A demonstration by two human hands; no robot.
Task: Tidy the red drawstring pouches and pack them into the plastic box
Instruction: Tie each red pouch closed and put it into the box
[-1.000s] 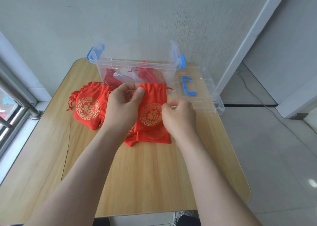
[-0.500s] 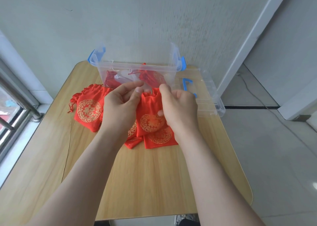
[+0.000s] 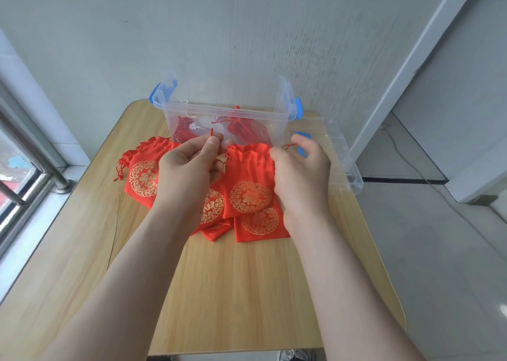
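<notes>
A red drawstring pouch (image 3: 250, 179) with a gold round print hangs between my hands, its gathered mouth upward. My left hand (image 3: 186, 168) pinches the left drawstring between thumb and forefinger. My right hand (image 3: 301, 174) pinches the right drawstring at the pouch's other side. More red pouches (image 3: 142, 176) lie in a loose pile on the table below and to the left. The clear plastic box (image 3: 227, 113) with blue latches stands behind, with two or three red pouches inside it.
The box's clear lid (image 3: 337, 152) with a blue handle lies to the right of the box, overhanging the table edge. The wooden table (image 3: 233, 292) has rounded corners. A window rail (image 3: 30, 152) runs along the left. A white wall is right behind the box.
The pouch was lifted off the pile. My hands moved from its mouth out to the two drawstrings and spread apart, and the mouth is now gathered.
</notes>
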